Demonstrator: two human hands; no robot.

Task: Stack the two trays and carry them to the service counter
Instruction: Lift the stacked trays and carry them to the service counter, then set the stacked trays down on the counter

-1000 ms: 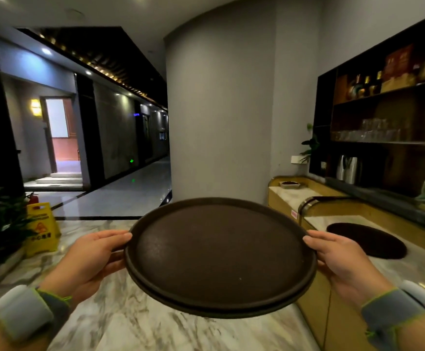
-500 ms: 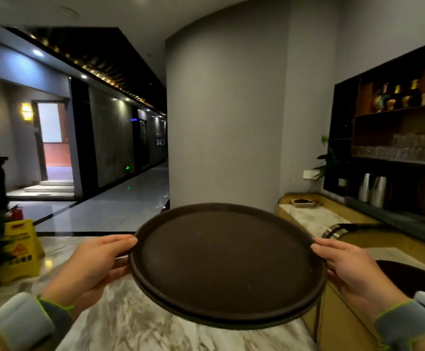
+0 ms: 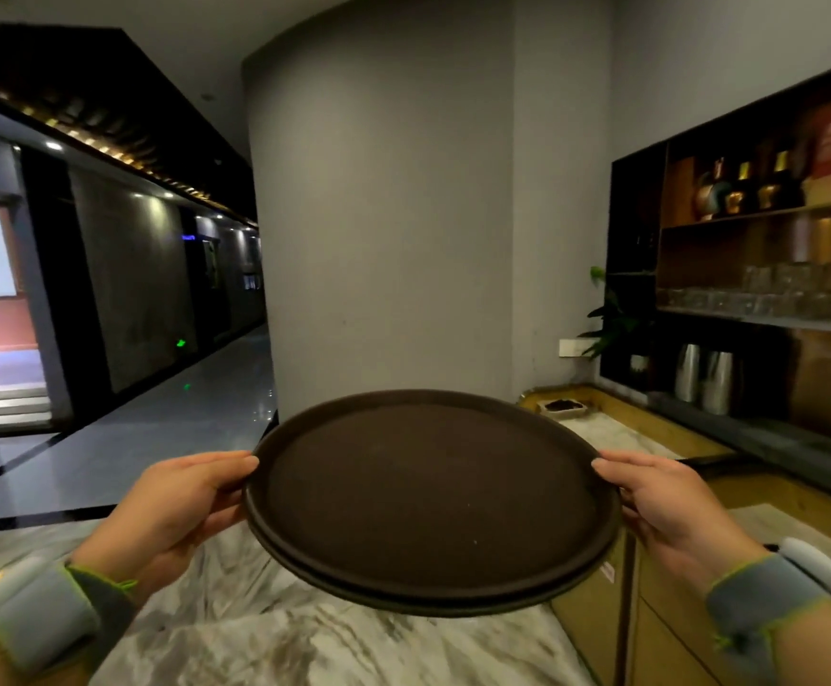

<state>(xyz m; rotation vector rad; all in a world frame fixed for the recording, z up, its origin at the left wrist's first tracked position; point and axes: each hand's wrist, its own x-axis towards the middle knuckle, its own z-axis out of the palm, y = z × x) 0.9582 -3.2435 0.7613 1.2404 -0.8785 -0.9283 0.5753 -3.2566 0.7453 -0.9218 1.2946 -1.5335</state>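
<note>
Two round dark brown trays (image 3: 428, 497) are stacked one on the other and held level in front of me, above the marble floor. The lower tray shows only as a thin rim along the front edge. My left hand (image 3: 176, 507) grips the stack's left rim, thumb on top. My right hand (image 3: 661, 502) grips the right rim the same way. The service counter (image 3: 621, 438), with a marble top and yellow wooden edge, runs along the right side, close beside the trays.
A wide grey column (image 3: 403, 215) stands straight ahead. A dark corridor (image 3: 156, 289) opens to the left. On the counter's far end sits a small dish (image 3: 563, 406). Shelves (image 3: 760, 269) with glasses, bottles and two metal jugs line the right wall, beside a plant (image 3: 606, 314).
The view has moved forward and swung left: the yellow floor sign and the dark tray on the counter have left the frame. Both hands keep the same grip on the stack.
</note>
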